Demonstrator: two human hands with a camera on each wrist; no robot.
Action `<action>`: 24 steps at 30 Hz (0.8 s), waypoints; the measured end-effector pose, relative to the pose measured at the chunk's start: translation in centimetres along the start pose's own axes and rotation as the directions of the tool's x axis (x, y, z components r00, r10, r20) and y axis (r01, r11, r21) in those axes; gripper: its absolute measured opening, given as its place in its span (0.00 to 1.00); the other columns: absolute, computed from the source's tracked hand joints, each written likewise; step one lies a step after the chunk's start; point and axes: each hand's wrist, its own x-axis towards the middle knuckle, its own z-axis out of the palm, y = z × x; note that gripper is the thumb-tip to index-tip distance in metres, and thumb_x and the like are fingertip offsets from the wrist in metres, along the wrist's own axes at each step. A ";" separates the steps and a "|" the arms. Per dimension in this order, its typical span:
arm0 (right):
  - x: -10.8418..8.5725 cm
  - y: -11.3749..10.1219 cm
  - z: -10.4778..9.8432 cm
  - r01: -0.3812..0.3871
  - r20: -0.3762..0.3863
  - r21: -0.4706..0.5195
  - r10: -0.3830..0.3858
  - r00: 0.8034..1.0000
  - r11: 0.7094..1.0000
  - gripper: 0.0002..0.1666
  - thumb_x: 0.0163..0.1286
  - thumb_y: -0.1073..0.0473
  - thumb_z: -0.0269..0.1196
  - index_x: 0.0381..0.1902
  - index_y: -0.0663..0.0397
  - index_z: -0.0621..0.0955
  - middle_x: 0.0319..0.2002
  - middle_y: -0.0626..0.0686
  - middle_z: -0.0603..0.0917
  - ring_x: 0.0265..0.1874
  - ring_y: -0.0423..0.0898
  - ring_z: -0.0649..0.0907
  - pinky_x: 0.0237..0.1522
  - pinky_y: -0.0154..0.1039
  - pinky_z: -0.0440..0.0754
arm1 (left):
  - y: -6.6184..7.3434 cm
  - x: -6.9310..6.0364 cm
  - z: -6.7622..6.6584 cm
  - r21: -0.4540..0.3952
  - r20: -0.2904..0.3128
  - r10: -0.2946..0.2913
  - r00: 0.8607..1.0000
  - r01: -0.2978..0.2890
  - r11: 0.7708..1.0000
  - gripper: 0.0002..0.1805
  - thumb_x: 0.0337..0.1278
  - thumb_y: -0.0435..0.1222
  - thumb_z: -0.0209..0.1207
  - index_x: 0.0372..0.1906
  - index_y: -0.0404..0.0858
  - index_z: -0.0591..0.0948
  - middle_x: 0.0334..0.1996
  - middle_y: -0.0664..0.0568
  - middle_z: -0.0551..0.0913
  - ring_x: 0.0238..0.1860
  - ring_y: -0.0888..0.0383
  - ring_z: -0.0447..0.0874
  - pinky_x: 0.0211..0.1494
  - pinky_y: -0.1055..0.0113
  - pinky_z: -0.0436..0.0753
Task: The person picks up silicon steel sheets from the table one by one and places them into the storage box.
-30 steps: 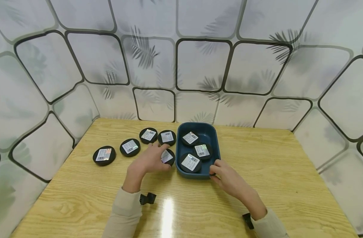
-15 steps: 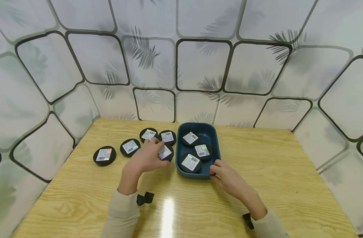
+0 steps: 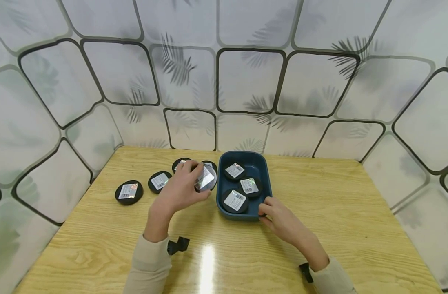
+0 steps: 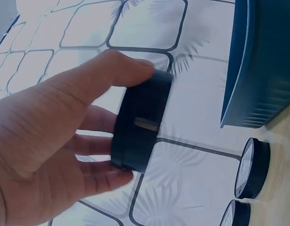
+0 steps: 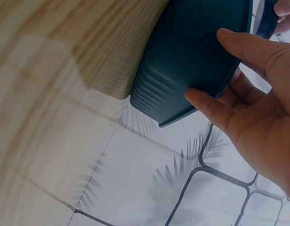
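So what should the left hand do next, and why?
Maybe the left hand should carry its disc over and lower it into the bin: the disc is lifted beside it, three others lie inside with space left, and the right hand holds the bin's corner.

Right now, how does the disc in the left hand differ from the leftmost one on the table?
The held disc is raised off the table, while the leftmost disc lies flat on it. The left hand grips the held disc; no hand touches the leftmost disc. Both are round and black, with a pale label.
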 end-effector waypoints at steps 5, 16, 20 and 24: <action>0.1 0.0 0.0 -0.002 -0.006 -0.005 0.002 1.000 1.000 0.14 0.57 0.70 0.72 0.27 0.50 0.77 0.30 0.44 0.72 0.32 0.41 0.71 0.34 0.36 0.76 | 0.3 0.3 0.1 0.017 -0.094 0.063 0.994 -0.062 0.998 0.36 0.52 0.47 0.70 0.64 0.36 0.74 0.61 0.36 0.70 0.57 0.39 0.68 0.45 0.51 0.80; 0.0 0.0 0.0 0.008 -0.001 -0.016 -0.008 1.000 1.000 0.14 0.57 0.70 0.72 0.27 0.50 0.77 0.30 0.45 0.71 0.31 0.41 0.71 0.34 0.37 0.75 | 0.2 2.9 3.4 -0.005 -0.268 0.235 0.934 -0.245 0.970 0.42 0.47 0.42 0.74 0.66 0.28 0.71 0.62 0.33 0.68 0.60 0.36 0.68 0.55 0.45 0.78; 0.1 0.1 0.1 0.019 -0.013 -0.016 -0.020 1.000 1.000 0.14 0.57 0.70 0.72 0.27 0.50 0.77 0.30 0.45 0.71 0.31 0.41 0.71 0.33 0.36 0.75 | 0.1 3.9 4.2 0.005 -0.264 0.247 0.932 -0.255 0.967 0.43 0.48 0.42 0.74 0.67 0.27 0.70 0.62 0.32 0.68 0.61 0.35 0.68 0.58 0.45 0.76; 0.1 0.1 0.1 0.026 -0.008 -0.019 -0.026 1.000 0.999 0.14 0.56 0.71 0.72 0.28 0.50 0.77 0.30 0.45 0.72 0.31 0.41 0.71 0.33 0.36 0.75 | 0.0 5.0 4.9 0.041 -0.249 0.257 0.934 -0.255 0.966 0.44 0.48 0.41 0.74 0.68 0.27 0.70 0.64 0.32 0.68 0.60 0.36 0.68 0.57 0.46 0.77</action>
